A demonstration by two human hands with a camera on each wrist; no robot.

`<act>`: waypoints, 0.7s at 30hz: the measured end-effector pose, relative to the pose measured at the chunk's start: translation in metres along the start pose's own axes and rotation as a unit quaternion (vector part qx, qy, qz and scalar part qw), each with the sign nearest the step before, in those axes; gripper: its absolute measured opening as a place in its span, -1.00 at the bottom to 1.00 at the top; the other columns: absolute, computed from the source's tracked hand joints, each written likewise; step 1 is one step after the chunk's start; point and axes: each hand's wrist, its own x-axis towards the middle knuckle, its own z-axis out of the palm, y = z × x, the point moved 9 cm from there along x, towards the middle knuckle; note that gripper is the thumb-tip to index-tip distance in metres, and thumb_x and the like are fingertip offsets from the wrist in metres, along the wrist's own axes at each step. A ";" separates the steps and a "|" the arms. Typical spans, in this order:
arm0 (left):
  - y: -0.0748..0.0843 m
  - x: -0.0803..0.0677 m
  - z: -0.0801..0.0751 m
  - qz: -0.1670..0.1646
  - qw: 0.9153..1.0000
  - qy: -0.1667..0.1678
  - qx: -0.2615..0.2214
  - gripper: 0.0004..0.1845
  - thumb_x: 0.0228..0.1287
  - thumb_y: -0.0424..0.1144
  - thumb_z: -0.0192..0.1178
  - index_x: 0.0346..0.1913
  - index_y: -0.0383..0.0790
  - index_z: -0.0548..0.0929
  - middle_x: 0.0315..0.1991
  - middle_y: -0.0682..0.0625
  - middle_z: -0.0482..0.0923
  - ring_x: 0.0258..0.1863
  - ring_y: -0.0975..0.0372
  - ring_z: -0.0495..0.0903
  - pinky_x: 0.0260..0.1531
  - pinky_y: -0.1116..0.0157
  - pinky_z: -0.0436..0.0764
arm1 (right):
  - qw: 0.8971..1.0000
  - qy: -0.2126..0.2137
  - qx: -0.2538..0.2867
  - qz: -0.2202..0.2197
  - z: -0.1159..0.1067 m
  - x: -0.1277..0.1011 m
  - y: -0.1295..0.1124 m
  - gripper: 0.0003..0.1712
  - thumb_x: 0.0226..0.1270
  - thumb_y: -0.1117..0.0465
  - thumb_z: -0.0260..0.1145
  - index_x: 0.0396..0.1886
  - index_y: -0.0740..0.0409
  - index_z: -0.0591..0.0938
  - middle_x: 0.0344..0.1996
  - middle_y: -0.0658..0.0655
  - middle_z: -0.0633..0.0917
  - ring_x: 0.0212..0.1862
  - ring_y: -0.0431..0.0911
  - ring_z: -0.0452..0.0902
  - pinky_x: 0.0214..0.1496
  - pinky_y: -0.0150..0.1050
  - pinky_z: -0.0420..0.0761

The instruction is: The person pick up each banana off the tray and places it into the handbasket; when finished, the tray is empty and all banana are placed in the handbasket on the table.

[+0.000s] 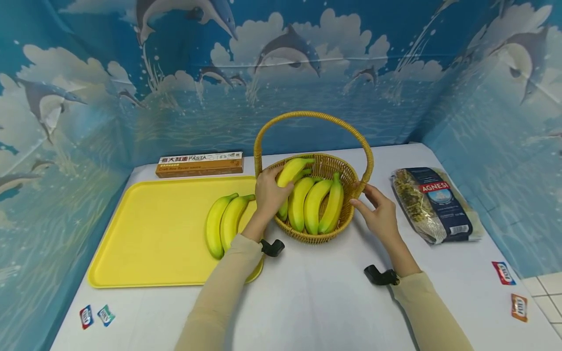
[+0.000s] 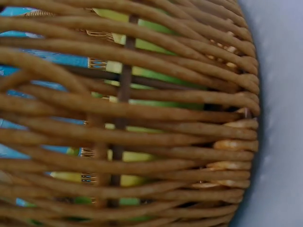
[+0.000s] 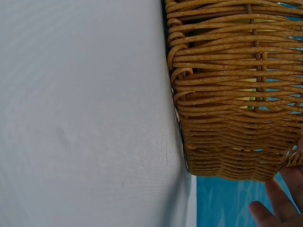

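In the head view a wicker basket (image 1: 318,239) with a tall arched handle stands mid-table. Several yellow-green bananas (image 1: 312,204) lie inside it. My left hand (image 1: 268,195) grips another banana (image 1: 291,171) over the basket's left side, its tip pointing right. At the opposite side my right hand (image 1: 381,214) holds the rim near the handle's base, thumb in front. The right wrist view has its fingertips (image 3: 279,201) by the basket wall (image 3: 227,118). Only the woven side (image 2: 156,113) with bananas behind it fills the left wrist view; the left hand is hidden there.
Left of the basket lies a yellow tray (image 1: 158,229) with bananas (image 1: 219,224) at its right end, partly behind my left arm. A pasta box (image 1: 199,165) sits behind it. A pasta bag (image 1: 434,204) lies at right. Small packets (image 1: 503,273) dot the front corners.
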 end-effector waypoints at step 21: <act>-0.002 -0.004 0.002 -0.004 0.999 0.009 0.049 -0.55 0.20 -0.21 0.32 0.17 -0.23 0.63 0.10 -0.19 0.60 0.11 -0.05 0.52 0.08 0.04 0.55 | 1.000 -0.002 -0.002 0.009 0.001 -0.001 -0.001 -0.50 0.20 0.46 0.36 0.18 0.34 0.57 0.10 0.38 0.63 0.16 -0.59 0.38 0.26 -0.59 0.35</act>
